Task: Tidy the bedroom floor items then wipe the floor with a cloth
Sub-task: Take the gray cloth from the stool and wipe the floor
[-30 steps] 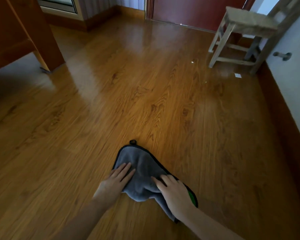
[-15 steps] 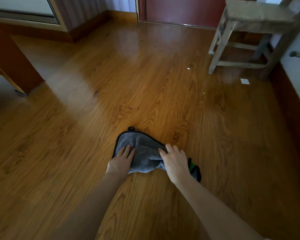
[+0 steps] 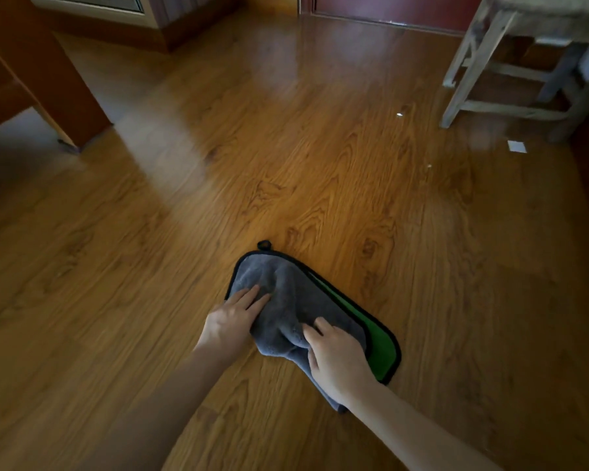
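Overall light: dim indoor daylight, no lamp in sight.
Source: light falls from beyond the hands, at the far end of the room.
Glare: pale, washed-out sheen on the floor (image 3: 170,158) far ahead and to the left of the left hand (image 3: 230,322); a second soft patch straight ahead near the far wall.
Shadows: nearest floor, below and left of the forearms, sinks into darkness; the left forearm is heavily shaded, the right hand (image 3: 337,362) better lit.
Focus: cloth (image 3: 293,307) fairly sharp; the chair (image 3: 490,62) ahead and right of the right hand is smeared.
Distortion: wide-angle bending at the edges; floorboards fan outward.
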